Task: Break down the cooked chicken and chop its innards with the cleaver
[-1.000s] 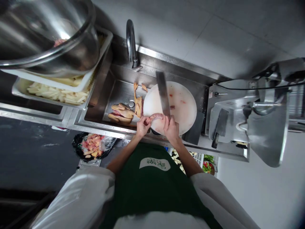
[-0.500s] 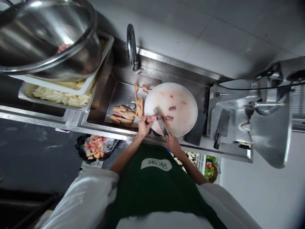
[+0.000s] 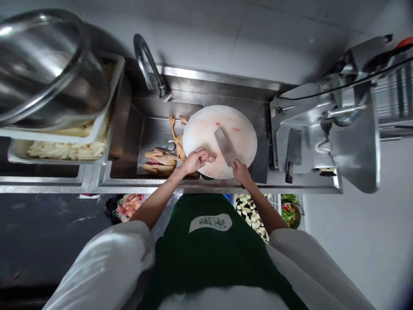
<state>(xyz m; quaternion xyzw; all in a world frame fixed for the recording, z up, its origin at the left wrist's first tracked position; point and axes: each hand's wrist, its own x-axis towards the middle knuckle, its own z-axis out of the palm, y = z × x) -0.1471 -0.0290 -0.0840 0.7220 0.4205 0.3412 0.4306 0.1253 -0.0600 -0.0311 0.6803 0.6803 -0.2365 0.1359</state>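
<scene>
My right hand [image 3: 241, 171] is closed round the handle of a cleaver [image 3: 225, 145], its broad blade slanting up and left over the round white chopping board [image 3: 201, 125]. On the board's left part my left hand [image 3: 195, 160] grips a piece of raw poultry meat [image 3: 209, 158], whose pink end sticks out past the fingers toward the blade. The blade and the meat are apart. Plucked poultry [image 3: 161, 161] lies in the sink [image 3: 151, 110] just left of the board, with a leg and foot [image 3: 176, 137] beside it.
A steel bowl [image 3: 87, 92] sits tilted on a white tray [image 3: 120, 73] at the left, above pale cut strips [image 3: 67, 150]. The tap [image 3: 143, 58] arches over the sink. At right stands a slicing machine [image 3: 355, 137] with another cleaver [image 3: 294, 148]. A bag of meat scraps [image 3: 129, 204] lies below.
The cleaver has turned its face more to the camera and moved away from the meat. Two dark pieces of meat are gone from the board. My view has shifted right.
</scene>
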